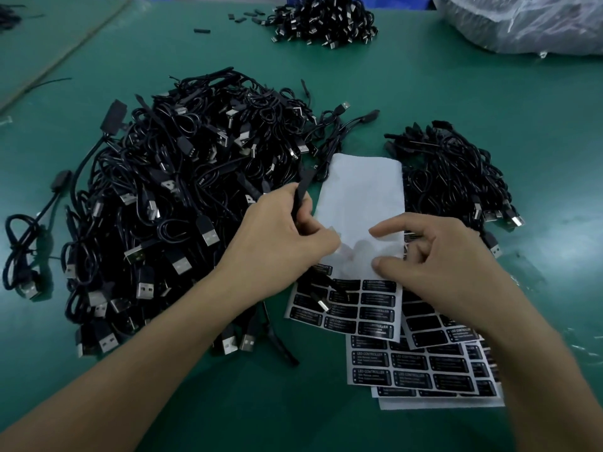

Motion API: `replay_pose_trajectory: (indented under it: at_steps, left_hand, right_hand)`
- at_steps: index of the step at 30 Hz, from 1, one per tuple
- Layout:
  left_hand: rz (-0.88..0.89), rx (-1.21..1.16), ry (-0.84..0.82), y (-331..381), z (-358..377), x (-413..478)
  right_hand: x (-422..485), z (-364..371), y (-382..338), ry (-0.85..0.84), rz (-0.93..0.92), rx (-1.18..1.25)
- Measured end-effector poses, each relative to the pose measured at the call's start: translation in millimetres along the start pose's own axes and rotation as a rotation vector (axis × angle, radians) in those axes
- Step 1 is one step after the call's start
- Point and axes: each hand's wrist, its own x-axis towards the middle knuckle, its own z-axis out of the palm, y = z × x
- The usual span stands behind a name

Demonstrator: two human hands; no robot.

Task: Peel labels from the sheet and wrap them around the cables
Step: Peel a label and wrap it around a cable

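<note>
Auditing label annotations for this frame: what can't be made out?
All in the head view:
Small print on the labels: too small and blurred.
Whether the right hand pinches a label: fingertips blurred.
Lower sheets: covered by the top sheet and right forearm.
Plastic bag: cut off by the top edge, contents hazy.
Cable in the left hand: fingers hide its lower part.

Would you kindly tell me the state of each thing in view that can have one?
left hand: grips the black cable.
black cable: held, slanting up from the fist.
right hand: thumb and forefinger apart, touching the top label sheet.
top label sheet: upper part stripped bare, lower rows still labelled.
lower label sheets: stacked, labels on.
large cable pile: tangled heap, left of sheets.
small cable pile: heaped, right of sheets.
</note>
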Motion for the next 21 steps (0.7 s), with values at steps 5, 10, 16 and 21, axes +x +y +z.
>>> replay_pose_trajectory:
  at_steps: [5, 10, 16, 21]
  left_hand:
    - [-0.009, -0.083, 0.010, -6, 0, 4]
    - [-0.006, -0.139, 0.044, -6, 0, 4]
    - [-0.008, -0.230, 0.046, -4, 1, 4]
    - [-0.015, -0.214, 0.050, -3, 1, 4]
  right_hand:
    - [-2, 2, -8, 0.283, -0.198, -0.038]
    - [-6, 21, -22, 0.263, -0.369, -0.175]
    - [-5, 30, -25, 0.308, -0.362, -0.266]
    - [-4, 34, -25, 0.332, -0.341, -0.307]
